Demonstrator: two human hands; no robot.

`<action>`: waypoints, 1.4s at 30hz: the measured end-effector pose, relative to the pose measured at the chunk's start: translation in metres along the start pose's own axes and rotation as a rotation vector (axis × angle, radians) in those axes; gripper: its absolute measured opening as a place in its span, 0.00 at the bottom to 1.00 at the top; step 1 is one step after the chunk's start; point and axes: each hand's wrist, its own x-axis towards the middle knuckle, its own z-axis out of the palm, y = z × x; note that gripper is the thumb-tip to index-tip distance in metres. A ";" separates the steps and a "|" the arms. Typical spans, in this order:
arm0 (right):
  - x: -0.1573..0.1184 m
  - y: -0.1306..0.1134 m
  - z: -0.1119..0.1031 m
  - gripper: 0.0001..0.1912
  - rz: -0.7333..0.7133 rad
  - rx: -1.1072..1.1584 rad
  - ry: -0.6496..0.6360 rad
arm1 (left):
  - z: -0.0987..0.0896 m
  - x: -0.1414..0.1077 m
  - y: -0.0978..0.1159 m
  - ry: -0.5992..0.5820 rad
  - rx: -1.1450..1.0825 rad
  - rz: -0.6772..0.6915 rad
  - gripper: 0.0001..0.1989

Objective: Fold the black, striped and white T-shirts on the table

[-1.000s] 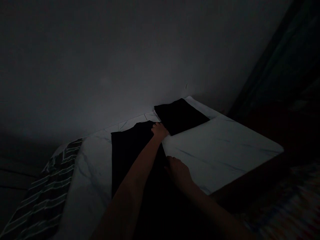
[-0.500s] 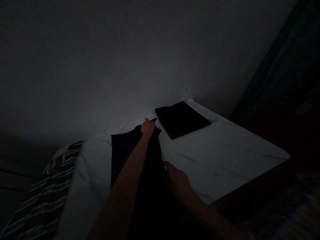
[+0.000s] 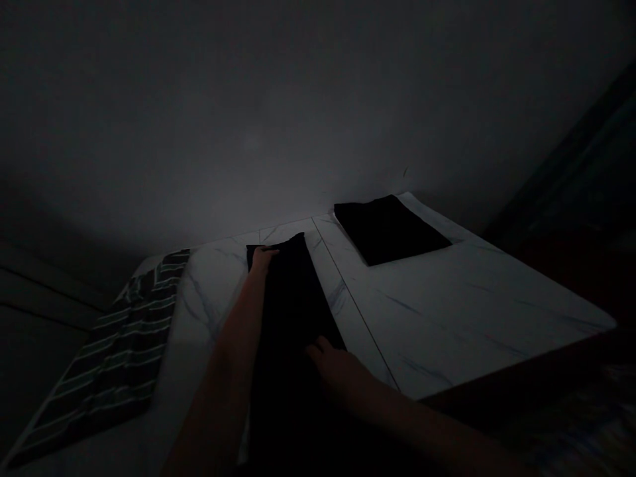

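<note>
A black garment [image 3: 293, 298], too dark to tell its exact kind, lies in a long narrow strip on the white marble-patterned table. At its far left corner my left hand [image 3: 263, 257] rests on the cloth with fingers stretched out. Nearer to me, my right hand [image 3: 340, 368] lies over the right side of the same garment, its fingers extended and loosely apart. Neither hand pinches the fabric. The near end of the garment fades into darkness below my forearms.
A folded black cloth [image 3: 392, 228] lies at the back right of the table [image 3: 447, 318]. Striped dark fabric [image 3: 129, 331] covers the left end. A grey wall [image 3: 248, 119] rises along the far edge. A seam crosses the tabletop right of the garment. The light is very dim.
The garment's right side has been folded over to the left, leaving a narrower strip. My left hand has let go of the cloth and moved to its left corner. My right hand has released the edge.
</note>
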 end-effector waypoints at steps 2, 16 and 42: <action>0.003 0.009 -0.008 0.29 -0.096 0.038 -0.068 | 0.000 0.006 -0.003 0.069 0.040 -0.011 0.14; 0.227 0.078 -0.090 0.25 0.059 -0.176 0.519 | -0.003 -0.017 -0.025 0.243 0.083 0.136 0.10; 0.190 0.068 -0.041 0.32 -0.394 -0.236 0.311 | -0.016 -0.027 -0.011 -0.084 0.464 0.188 0.17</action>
